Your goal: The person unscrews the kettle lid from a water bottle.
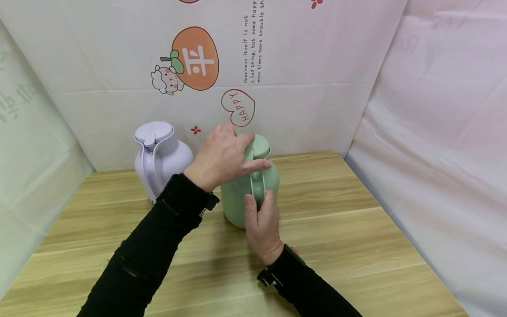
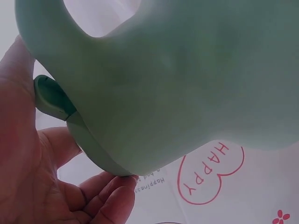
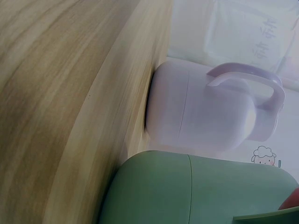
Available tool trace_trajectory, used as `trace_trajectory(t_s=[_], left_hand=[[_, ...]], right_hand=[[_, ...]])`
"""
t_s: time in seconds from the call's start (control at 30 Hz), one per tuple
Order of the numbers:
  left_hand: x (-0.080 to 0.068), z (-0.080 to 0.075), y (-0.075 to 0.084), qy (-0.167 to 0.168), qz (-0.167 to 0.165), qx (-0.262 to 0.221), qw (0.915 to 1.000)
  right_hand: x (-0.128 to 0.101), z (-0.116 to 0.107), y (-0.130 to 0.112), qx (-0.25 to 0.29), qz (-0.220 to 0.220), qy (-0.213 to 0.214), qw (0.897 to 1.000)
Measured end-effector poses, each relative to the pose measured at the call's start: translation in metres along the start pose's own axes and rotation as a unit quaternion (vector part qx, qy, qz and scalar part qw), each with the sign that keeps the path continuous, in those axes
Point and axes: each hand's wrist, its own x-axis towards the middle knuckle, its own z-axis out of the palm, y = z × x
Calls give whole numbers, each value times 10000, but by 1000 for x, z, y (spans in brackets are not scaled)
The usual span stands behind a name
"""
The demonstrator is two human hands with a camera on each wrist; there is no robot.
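A pale green thermos jug stands upright on the wooden table, its handle turned toward me. My left hand lies over the jug's lid from the left, the thumb stretched across the top of the handle. Seen from the left wrist, curled fingers hold the lid's rim, with the lid's small lever sticking out beside the palm. Lower down, my right hand grips the lower part of the handle, thumb on its left side; only a fingertip shows in the right wrist view.
A lilac thermos jug with its lid on stands to the left of the green one, near the table's back edge. Behind the wooden table hangs a printed white cloth, with more cloth on both sides.
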Motion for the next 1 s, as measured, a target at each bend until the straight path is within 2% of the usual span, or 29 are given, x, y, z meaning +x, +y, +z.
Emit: trace_trajectory(t_s=[0.3,0.47,0.63,0.73,0.87,1.0], left_hand=[[0,2,-5,-50,72,-430,9990],[2,4,-10,12,281,-698,9972],[4,0,-17,-49,666,-1416,9877],[6,-2,-21,-150,860,-1667,9821],[9,-5,-23,-421,1010,-1631,9805],[10,-6,-24,-621,1019,-1526,9811]], right_hand=[[1,-1,-1,41,-113,7,9999],[0,0,0,69,-105,22,9999],[1,0,0,10,-43,74,10000],[1,0,0,-6,-32,93,10000],[1,0,0,-25,-39,109,9999],[1,0,0,-52,-40,123,9999]])
